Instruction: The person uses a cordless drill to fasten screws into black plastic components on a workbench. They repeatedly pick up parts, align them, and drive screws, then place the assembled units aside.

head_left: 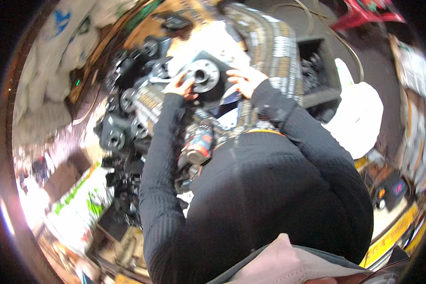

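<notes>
In front of me lies a black part with a round silver metal flange point(204, 75), with a hole in its middle and smaller holes around it. My left hand point(181, 87) grips its left edge, fingers curled against the flange's side. My right hand point(246, 79) is just right of the part, fingers stretched and apart, with nothing clear in them; blur hides whether they touch it. Nearer to me, an orange and dark power tool point(199, 146) lies against my body. A glossy dark blue-black piece point(228, 100) shows below the right hand.
Several black parts with round flanges point(113, 138) are heaped on the left. A patterned quilted cloth point(265, 33) curves along the right side. Beyond it stand a black crate point(319, 97) of small dark pieces and a white bag point(359, 116). A red plastic item point(369, 16) is far right.
</notes>
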Available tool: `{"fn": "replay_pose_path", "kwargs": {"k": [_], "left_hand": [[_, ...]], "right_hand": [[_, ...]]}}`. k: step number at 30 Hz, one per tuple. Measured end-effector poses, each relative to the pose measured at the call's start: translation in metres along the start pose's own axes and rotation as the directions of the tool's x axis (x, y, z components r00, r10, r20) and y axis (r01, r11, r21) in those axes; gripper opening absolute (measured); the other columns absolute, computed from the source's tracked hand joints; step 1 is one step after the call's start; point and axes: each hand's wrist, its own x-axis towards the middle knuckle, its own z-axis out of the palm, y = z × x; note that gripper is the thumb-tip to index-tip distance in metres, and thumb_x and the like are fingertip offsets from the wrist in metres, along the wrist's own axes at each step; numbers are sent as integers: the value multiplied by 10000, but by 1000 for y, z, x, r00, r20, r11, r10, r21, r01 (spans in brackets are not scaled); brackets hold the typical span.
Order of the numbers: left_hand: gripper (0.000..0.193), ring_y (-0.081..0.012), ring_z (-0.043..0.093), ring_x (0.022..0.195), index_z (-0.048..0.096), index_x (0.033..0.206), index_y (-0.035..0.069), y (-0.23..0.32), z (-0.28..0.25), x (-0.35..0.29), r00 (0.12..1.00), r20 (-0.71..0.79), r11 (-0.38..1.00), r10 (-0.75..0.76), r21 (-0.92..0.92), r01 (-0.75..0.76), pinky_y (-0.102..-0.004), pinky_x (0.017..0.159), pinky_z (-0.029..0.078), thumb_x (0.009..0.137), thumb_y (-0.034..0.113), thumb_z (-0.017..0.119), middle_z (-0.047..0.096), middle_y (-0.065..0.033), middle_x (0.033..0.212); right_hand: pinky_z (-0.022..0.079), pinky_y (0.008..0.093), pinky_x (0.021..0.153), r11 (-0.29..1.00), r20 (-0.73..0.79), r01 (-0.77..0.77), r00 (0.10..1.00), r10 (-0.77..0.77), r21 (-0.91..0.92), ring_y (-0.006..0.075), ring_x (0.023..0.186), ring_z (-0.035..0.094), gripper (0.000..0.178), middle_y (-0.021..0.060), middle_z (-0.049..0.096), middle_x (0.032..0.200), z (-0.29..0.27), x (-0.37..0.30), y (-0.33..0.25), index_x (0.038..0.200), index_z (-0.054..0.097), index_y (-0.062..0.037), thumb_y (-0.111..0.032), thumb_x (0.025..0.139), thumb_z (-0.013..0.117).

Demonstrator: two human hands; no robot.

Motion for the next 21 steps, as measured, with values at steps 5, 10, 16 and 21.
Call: {"fn": "replay_pose_path", "kwargs": {"k": [5,10,16,21], "left_hand": [[550,-224,591,741,388,1235,106,-18,-23,15,997,34,997,-70,20,69,-412,584,529,762,138,667,559,-101,914],[583,-197,573,938,281,1330,81,10,-37,-44,977,74,839,201,502,-210,-295,711,503,827,105,574,526,-109,1059],[628,-234,528,1026,428,1243,44,2,-49,-193,873,487,540,30,727,-424,-321,878,411,661,89,660,532,-116,1110],[510,-294,581,893,540,1108,56,-37,-11,-175,874,315,220,370,884,-412,-342,819,448,643,179,711,578,-151,988]], "right_hand": [[429,342,836,502,514,623,781,-355,-601,240,1078,480,380,163,474,1215,-15,27,17,1248,350,3,-112,886,371],[512,299,645,994,124,108,987,-107,-7,202,879,607,324,144,573,1099,-4,16,21,1160,452,-11,-178,883,464],[403,248,405,937,-101,-340,933,347,72,109,492,464,203,39,558,706,28,-3,-24,844,622,-44,-237,780,626],[415,246,424,939,-49,-344,938,344,23,110,528,491,217,40,549,694,29,12,-11,900,621,-56,-237,782,632]]}}
